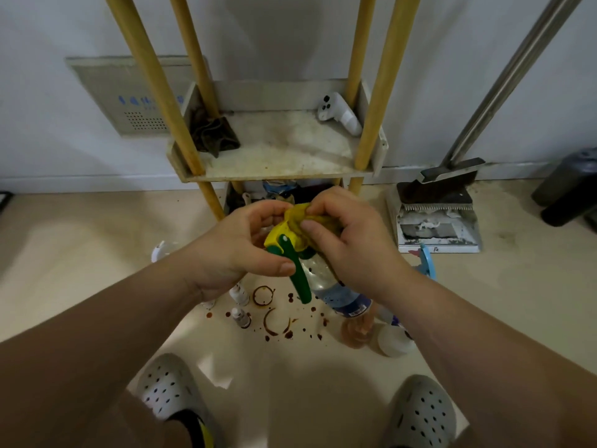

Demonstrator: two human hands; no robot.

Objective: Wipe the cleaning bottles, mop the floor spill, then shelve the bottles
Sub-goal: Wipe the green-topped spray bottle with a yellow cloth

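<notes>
The spray bottle (323, 276) is held in the air between both hands, above the brown spill (274, 321) on the floor, in front of the shelf (277, 147). The left hand (239, 250) grips its yellow spray head, thumb against the green trigger. The right hand (352, 247) pinches a yellow cloth (298, 218) onto the top of that head. The bottle's clear body slants down under the right wrist. Two small bottles (239, 294) stand beside the spill.
</notes>
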